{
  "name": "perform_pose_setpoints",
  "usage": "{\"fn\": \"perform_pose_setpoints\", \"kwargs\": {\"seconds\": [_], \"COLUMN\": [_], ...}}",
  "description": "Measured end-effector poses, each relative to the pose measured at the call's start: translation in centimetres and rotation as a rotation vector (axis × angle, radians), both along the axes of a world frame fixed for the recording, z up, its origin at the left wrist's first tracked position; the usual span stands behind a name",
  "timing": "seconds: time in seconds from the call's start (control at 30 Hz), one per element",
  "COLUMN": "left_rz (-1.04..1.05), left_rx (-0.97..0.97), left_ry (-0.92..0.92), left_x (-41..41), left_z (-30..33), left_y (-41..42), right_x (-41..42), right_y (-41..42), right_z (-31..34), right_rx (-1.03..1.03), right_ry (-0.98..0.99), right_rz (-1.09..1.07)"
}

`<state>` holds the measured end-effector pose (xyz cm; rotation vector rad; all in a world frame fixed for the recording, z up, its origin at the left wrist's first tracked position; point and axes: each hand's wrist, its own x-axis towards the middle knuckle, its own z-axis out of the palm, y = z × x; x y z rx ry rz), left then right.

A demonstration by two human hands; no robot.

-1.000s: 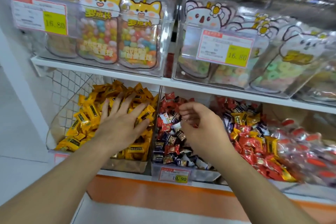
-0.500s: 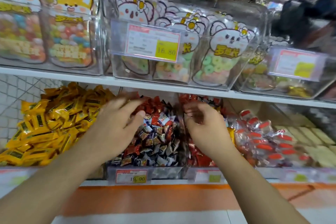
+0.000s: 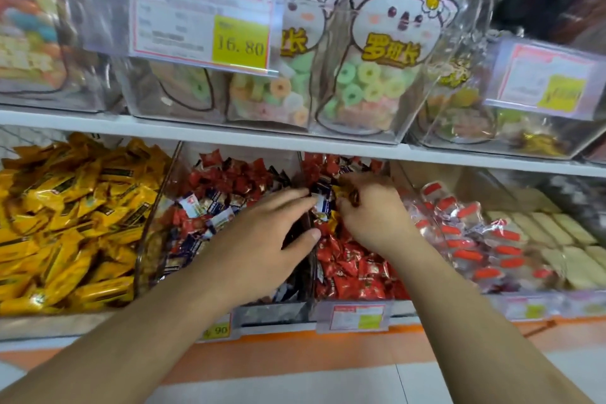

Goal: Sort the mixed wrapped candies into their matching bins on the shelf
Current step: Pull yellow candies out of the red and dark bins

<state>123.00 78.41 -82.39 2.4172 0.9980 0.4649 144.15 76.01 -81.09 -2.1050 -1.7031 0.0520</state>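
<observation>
Both hands (image 3: pixel 259 239) shifted right onto red, seemingly mixed candies (image 3: pixel 354 269).

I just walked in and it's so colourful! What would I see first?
Two bare hands, the left hand and the right hand, meet over the red wrapped candies in a clear lower-shelf bin. The shiny yellow wrapped candies fill the left bin, and a yellow 16.80 price tag hangs above.

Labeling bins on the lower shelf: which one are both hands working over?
The red-candy bin, third from the left. The left hand and right hand meet over its back left corner; the yellow-candy bin sits untouched far left.
</observation>
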Motion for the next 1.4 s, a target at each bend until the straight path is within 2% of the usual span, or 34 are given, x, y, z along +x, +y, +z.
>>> {"fn": "perform_pose_setpoints", "kwargs": {"seconds": [0.13, 0.23, 0.33, 0.43, 0.53, 0.67, 0.73, 0.9, 1.0, 1.23, 1.4], "left_rz": [-0.007, 0.001, 0.03, 0.072, 0.12, 0.094, 0.088, 0.129, 0.136, 0.133, 0.132], "left_rx": [-0.016, -0.019, 0.007, 0.027, 0.023, 0.027, 0.059, 0.055, 0.03, 0.016, 0.014], "left_ry": [-0.01, -0.028, -0.112, -0.202, -0.267, -0.316, -0.318, -0.311, -0.297, -0.302, -0.29], "left_x": [-0.1, 0.0, 0.0, 0.1, 0.5, 0.8, 0.8, 0.5, 0.4, 0.5, 0.4], "left_z": [0.2, 0.4, 0.6, 1.2, 1.7, 2.1, 2.0, 1.6, 1.5, 0.9, 0.8], "left_y": [-0.1, -0.2, -0.5, -0.8, -1.1, -1.2, -1.1, -0.8, -0.6, -0.1, 0.0], "right_x": [0.6, 1.0, 1.3, 0.9, -0.1, -1.3, -1.1, 1.9, 2.5, 2.7, 3.1], "right_y": [-0.1, -0.8, -1.8, -2.9, -4.0, -4.6, -4.5, -2.8, -1.7, 0.1, 0.2], "right_z": [-0.3, 0.3, 1.3, 2.5, 3.5, 3.9, 3.6, 1.6, 0.7, -0.8, -1.0], "right_rx": [0.053, 0.134, 0.284, 0.342, 0.323, 0.187, 0.186, 0.198, 0.091, 0.014, 0.041], "right_ry": [-0.022, 0.126, 0.308, 0.48, 0.668, 0.896, 0.862, 0.314, 0.106, 0.15, 0.16], "right_rz": [-0.103, -0.129, -0.166, -0.171, -0.092, 0.084, 0.066, -0.142, -0.122, -0.075, -0.122]}}
